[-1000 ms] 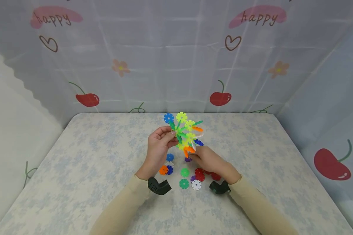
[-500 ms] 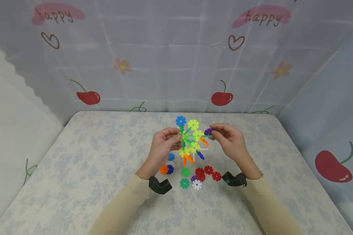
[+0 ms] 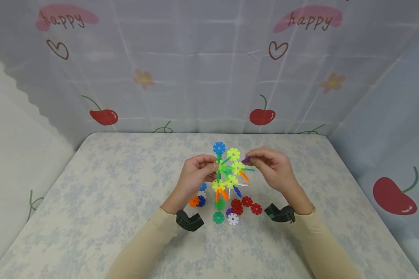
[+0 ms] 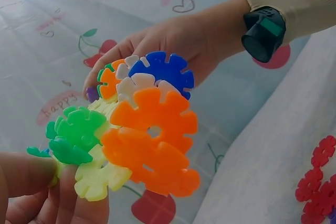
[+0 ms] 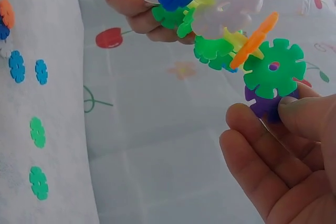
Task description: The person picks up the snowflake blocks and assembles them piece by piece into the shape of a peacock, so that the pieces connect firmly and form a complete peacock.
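Note:
Above the table, my left hand (image 3: pixel 193 176) pinches a built cluster of notched plastic discs (image 3: pixel 231 181) by its left side. Yellow discs form its core. Green, orange, white and blue discs stick out from it. My right hand (image 3: pixel 275 168) pinches a purple notched disc (image 3: pixel 245 159) at the cluster's right side. In the right wrist view that purple disc (image 5: pixel 258 103) lies partly behind a green disc (image 5: pixel 283 69) of the cluster. Whether the two are joined, I cannot tell. From the left wrist, orange discs (image 4: pixel 167 114) hide part of the cluster.
Loose discs lie on the table (image 3: pixel 125 217) below my hands: several red ones (image 3: pixel 246 201), a white one (image 3: pixel 233 219), green ones (image 3: pixel 218 217), and an orange one (image 3: pixel 194 201) against a dark blue one. A patterned curtain (image 3: pixel 209 77) hangs behind the table.
My right hand has picked the purple disc off the table and raised it to the cluster's right side, where it has since turned edge-on. My left hand has shifted the cluster slightly right and turned it.

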Demonstrator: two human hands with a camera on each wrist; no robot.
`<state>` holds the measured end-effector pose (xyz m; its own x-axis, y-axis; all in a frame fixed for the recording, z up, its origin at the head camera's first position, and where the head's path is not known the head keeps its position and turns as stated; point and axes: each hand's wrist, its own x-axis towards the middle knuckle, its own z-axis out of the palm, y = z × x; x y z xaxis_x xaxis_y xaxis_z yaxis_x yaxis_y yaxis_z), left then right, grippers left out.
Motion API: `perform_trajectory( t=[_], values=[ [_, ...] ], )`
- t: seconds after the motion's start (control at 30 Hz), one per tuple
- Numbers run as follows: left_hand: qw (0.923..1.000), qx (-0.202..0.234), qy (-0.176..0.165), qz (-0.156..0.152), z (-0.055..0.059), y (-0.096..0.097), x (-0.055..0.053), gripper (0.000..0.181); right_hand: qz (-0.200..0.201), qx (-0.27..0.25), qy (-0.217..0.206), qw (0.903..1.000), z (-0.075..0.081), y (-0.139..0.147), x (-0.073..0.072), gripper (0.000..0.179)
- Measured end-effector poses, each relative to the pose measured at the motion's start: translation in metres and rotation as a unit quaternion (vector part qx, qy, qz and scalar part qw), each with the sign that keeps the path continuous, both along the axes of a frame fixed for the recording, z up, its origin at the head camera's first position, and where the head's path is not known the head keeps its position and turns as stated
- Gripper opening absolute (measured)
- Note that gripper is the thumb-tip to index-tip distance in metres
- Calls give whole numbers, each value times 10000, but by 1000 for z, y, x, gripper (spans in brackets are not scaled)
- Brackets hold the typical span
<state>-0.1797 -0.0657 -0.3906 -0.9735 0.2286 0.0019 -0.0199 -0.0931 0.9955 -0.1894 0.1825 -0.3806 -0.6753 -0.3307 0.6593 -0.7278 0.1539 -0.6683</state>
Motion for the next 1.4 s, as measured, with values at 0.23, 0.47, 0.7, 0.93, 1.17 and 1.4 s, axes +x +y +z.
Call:
perform_trajectory(
  t=[0.23, 0.47, 0.7, 0.93, 1.17, 1.4],
  values=[
    [10000, 60, -53, -3, 0, 0, -1, 20, 162, 98, 282, 9994, 2, 5, -2, 30],
    [9999, -80, -95, 5, 0, 0, 0, 20, -132, 698, 741, 9947, 6, 4, 1, 31],
    [9997, -182, -126, 78, 1, 0, 0, 19, -416, 1106, 1691, 9785, 11, -1, 4, 33],
    [9994, -245, -185, 186, 2, -1, 0, 17, -432, 1016, 1691, 9794, 8, -5, 4, 33],
    [9994, -199, -211, 179, 1, 0, -1, 17, -677, 1187, 1716, 9756, 10, -6, 6, 33],
    [9996, -149, -196, -107, 5, -3, -1, 19, -596, 997, 1589, 9804, 12, -7, 7, 32]
  ],
)
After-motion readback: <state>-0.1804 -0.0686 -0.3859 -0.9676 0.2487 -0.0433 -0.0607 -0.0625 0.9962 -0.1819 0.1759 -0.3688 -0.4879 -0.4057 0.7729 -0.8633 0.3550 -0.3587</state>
